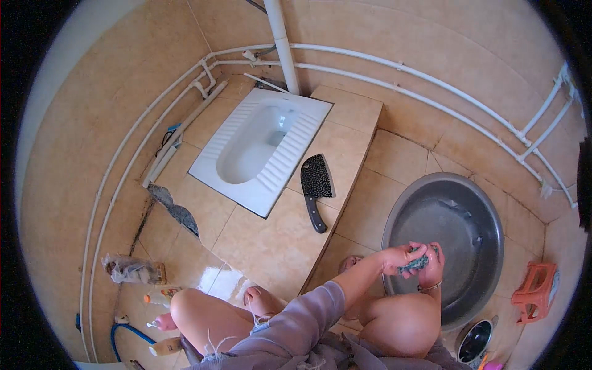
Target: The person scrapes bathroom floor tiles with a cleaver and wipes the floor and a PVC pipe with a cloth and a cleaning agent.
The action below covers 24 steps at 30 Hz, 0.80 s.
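Observation:
Both my hands are over the near left side of a wide grey metal basin. My left hand and my right hand are closed together around a crumpled, dark green cloth. Part of the cloth bulges out between the fingers. A bracelet circles my right wrist. The basin seems to hold some water, with light glinting inside its far part. To the left, a cleaver with a dark speckled blade and black handle lies flat on the raised tiled step.
A white squat toilet is set into the step. White pipes run along the walls. An orange plastic stool stands right of the basin, and a small metal bowl sits nearer me. Bottles and a plastic bag lie at left.

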Each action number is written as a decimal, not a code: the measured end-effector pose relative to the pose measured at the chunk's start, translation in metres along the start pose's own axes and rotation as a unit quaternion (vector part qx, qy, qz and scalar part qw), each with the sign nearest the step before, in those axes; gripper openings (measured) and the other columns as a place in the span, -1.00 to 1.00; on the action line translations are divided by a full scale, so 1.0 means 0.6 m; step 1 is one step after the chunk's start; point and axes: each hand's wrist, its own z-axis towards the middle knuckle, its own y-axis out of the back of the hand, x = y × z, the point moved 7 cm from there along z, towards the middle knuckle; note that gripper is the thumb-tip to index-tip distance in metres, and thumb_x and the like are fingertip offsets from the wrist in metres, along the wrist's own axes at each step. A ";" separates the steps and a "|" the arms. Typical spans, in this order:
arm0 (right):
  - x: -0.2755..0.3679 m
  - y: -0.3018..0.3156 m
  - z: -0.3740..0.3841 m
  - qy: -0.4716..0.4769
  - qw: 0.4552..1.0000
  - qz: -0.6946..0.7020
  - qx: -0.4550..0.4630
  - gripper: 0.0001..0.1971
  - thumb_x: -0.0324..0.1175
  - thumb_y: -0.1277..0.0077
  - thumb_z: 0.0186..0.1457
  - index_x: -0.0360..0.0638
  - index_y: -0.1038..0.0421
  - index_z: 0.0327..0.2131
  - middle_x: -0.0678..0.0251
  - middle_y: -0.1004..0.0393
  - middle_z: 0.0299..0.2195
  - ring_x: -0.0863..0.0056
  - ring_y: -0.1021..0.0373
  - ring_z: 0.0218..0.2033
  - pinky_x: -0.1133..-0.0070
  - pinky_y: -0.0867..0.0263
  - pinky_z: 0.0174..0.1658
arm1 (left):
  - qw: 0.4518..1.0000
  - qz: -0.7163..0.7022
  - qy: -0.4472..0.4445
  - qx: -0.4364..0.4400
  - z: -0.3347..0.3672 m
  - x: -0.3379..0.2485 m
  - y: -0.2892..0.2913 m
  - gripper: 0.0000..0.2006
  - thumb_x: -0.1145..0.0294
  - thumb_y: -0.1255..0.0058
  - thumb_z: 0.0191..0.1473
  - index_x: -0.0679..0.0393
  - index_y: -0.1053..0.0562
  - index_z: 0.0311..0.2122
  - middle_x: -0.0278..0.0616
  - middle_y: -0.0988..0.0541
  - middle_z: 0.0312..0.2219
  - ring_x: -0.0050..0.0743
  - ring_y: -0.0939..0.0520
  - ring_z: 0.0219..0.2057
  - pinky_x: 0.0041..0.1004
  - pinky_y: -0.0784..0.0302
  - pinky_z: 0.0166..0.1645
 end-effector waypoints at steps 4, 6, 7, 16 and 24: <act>0.002 -0.009 0.006 -0.002 0.996 0.086 0.000 -0.87 -0.42 0.11 -0.04 -0.22 -0.20 -0.41 0.22 -0.41 -0.50 0.47 -0.35 -0.46 0.58 -0.28 -0.34 | 0.994 0.104 0.002 0.017 -0.009 -0.026 -0.008 -0.60 -0.01 -0.03 -0.17 0.02 -0.27 -0.31 -0.40 -0.36 -0.58 -0.66 -0.36 -0.57 -0.67 -0.26 -0.59; -0.005 -0.009 0.010 -0.032 0.994 0.100 -0.017 -0.86 -0.41 0.10 -0.04 -0.22 -0.21 -0.40 0.27 -0.39 -0.53 0.51 -0.33 -0.49 0.60 -0.27 -0.37 | 0.988 0.152 0.003 0.013 -0.009 -0.030 -0.006 -0.63 0.12 -0.12 -0.18 0.02 -0.27 -0.31 -0.41 -0.35 -0.59 -0.67 -0.36 -0.58 -0.67 -0.25 -0.60; -0.031 -0.005 0.013 -0.051 0.997 0.052 -0.016 -0.86 -0.40 0.10 -0.04 -0.21 -0.22 -0.39 0.32 -0.36 -0.56 0.53 -0.30 -0.51 0.61 -0.25 -0.39 | 0.981 0.193 0.014 0.023 -0.012 -0.021 0.004 -0.64 0.25 -0.14 -0.22 0.02 -0.26 -0.31 -0.41 -0.34 -0.62 -0.66 -0.35 -0.60 -0.66 -0.24 -0.62; 0.085 -0.095 -0.074 0.362 0.733 -0.538 0.206 -0.58 -0.54 0.13 -0.15 -0.20 -0.16 -0.11 0.08 -0.20 -0.12 0.20 -0.23 -0.14 0.43 -0.16 -0.07 | 0.962 0.242 0.105 -0.069 -0.037 -0.021 0.032 -0.88 0.49 -0.06 -0.39 0.26 -0.37 -0.65 -0.24 -0.41 -0.74 -0.51 -0.40 -0.76 -0.50 -0.29 -0.72; -0.017 -0.023 -0.062 0.314 0.616 -0.691 0.210 -0.56 -0.37 0.13 -0.12 -0.04 -0.17 -0.06 0.04 -0.32 -0.29 0.12 -0.37 -0.41 0.38 -0.34 -0.48 | 0.862 0.504 -0.047 -0.024 -0.028 -0.005 -0.020 -0.75 0.46 -0.02 -0.48 0.30 -0.41 -0.52 -0.10 -0.49 -0.54 -0.25 -0.48 -0.48 -0.37 -0.40 -0.39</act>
